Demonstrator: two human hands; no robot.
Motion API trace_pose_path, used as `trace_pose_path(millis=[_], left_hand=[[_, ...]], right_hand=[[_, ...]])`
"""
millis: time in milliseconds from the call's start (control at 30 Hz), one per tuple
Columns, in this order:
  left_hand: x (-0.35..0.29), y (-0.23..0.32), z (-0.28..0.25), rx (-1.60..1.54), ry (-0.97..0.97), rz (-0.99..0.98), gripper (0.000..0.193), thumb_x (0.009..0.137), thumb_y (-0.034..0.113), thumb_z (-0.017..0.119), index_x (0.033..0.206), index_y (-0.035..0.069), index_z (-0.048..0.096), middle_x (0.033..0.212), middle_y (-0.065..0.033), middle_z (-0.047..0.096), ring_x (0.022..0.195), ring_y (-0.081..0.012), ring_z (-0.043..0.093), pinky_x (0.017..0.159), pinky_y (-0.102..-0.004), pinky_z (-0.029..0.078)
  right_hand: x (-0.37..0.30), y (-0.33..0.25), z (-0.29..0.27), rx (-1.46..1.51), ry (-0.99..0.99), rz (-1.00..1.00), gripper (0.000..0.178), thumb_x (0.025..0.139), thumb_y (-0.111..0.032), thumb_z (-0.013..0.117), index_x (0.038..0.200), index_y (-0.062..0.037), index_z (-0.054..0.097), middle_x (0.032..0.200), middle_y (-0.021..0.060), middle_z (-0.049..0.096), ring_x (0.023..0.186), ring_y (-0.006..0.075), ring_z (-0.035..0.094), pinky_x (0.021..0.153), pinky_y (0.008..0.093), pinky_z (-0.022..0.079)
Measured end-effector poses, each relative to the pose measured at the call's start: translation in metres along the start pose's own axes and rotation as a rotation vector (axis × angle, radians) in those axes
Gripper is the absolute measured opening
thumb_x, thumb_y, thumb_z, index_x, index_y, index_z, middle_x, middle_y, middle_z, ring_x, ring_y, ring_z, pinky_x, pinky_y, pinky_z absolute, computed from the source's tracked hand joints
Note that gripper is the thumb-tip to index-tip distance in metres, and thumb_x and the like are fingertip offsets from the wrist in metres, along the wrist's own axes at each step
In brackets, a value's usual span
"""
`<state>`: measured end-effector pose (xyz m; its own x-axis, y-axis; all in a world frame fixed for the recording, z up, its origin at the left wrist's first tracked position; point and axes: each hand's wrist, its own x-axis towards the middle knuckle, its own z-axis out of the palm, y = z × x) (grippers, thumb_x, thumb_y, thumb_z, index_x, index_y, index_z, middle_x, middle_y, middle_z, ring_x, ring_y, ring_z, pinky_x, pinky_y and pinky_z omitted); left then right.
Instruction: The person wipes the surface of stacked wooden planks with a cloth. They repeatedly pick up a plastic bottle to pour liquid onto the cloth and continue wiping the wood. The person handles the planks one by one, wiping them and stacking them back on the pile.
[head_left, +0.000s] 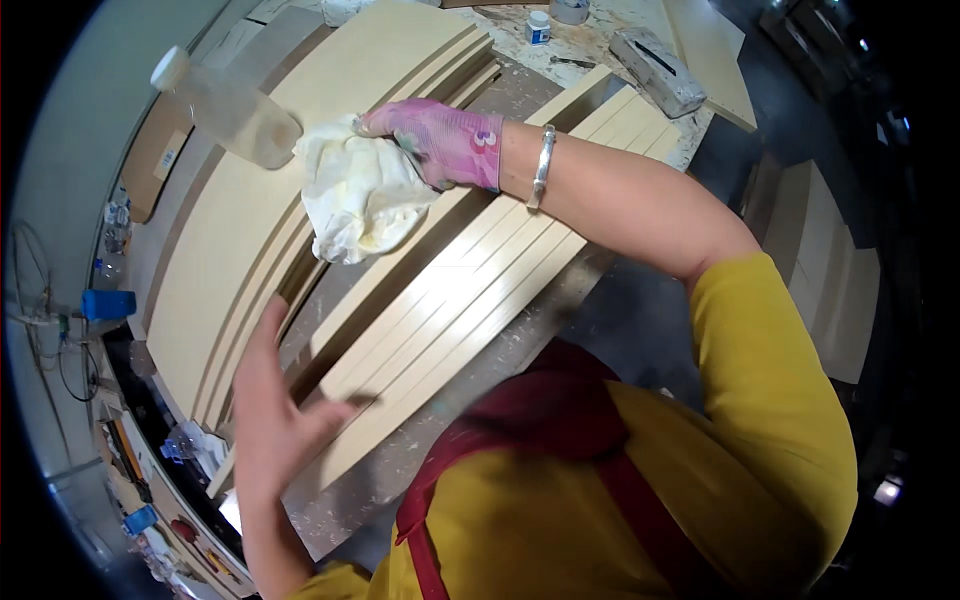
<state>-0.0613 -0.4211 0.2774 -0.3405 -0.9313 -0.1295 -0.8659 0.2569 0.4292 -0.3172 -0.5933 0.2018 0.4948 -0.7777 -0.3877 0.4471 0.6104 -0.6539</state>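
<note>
My right hand (440,140), in a stained pink glove, is closed on a crumpled white cloth (362,195). The cloth hangs over the gap between two groups of pale boards. Nearer me lies a row of long, narrow pale boards (465,290), side by side with light glinting off their edges. Beyond it is a stack of wide pale panels (225,270). My bare left hand (275,410) is at the left end of the narrow boards, thumb and fingers apart, holding nothing. Whether it touches the boards I cannot tell.
A translucent plastic bottle with a white cap (230,112) lies tilted on the wide panels. At the far side are a small white-capped jar (538,28) and a greyish block (658,72) with a dark thin tool on it. Blue-topped items (108,304) stand at the left.
</note>
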Motion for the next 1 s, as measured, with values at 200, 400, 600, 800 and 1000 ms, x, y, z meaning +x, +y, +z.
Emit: trace_pose_path(millis=[200,400,600,800,1000], left_hand=[[-0.046,0.016,0.028,0.273,0.014,0.069,0.114,0.056,0.067,0.071,0.141,0.002,0.032,0.140,-0.0214,0.038,0.127,-0.0373,0.039,0.105,-0.0523,0.026],[-0.040,0.008,0.045,0.314,0.156,0.089,0.102,0.063,0.052,0.075,0.141,0.003,0.034,0.137,-0.0210,0.039,0.126,-0.0363,0.039,0.106,-0.0475,0.026],[-0.041,-0.009,0.041,0.271,0.222,0.082,0.099,0.060,0.040,0.079,0.141,0.004,0.035,0.132,-0.0201,0.043,0.121,-0.0354,0.042,0.102,-0.0457,0.029],[-0.036,-0.010,0.043,0.256,0.238,0.110,0.098,0.061,0.037,0.080,0.141,0.004,0.035,0.131,-0.0200,0.043,0.120,-0.0347,0.043,0.100,-0.0449,0.030],[-0.037,-0.012,0.045,0.268,0.262,0.120,0.098,0.061,0.037,0.080,0.141,0.004,0.035,0.131,-0.0207,0.043,0.120,-0.0345,0.043,0.100,-0.0446,0.031]], right_hand=[[0.009,-0.004,0.002,0.040,-0.073,-0.028,0.027,0.094,-0.015,0.052,0.112,0.0046,0.054,0.109,0.0192,0.064,0.098,0.0299,0.065,0.090,0.0461,0.053],[-0.014,-0.056,0.000,0.041,-0.236,-0.324,0.039,0.095,-0.021,0.051,0.122,0.0066,0.049,0.115,0.0195,0.062,0.103,0.0309,0.064,0.094,0.0439,0.051],[-0.165,-0.085,0.059,-0.957,0.016,-0.868,0.033,0.093,-0.021,0.055,0.114,0.0045,0.057,0.106,0.0144,0.066,0.092,0.0241,0.068,0.084,0.0396,0.058],[-0.150,0.043,0.050,-1.979,-0.266,-0.973,0.029,0.075,-0.012,0.064,0.103,-0.0102,0.060,0.096,0.0064,0.058,0.087,0.0262,0.061,0.079,0.0380,0.049],[-0.176,-0.013,-0.019,-2.244,0.272,-0.648,0.021,0.079,-0.009,0.061,0.100,-0.0084,0.058,0.088,0.0107,0.059,0.078,0.0296,0.062,0.068,0.0388,0.051]])
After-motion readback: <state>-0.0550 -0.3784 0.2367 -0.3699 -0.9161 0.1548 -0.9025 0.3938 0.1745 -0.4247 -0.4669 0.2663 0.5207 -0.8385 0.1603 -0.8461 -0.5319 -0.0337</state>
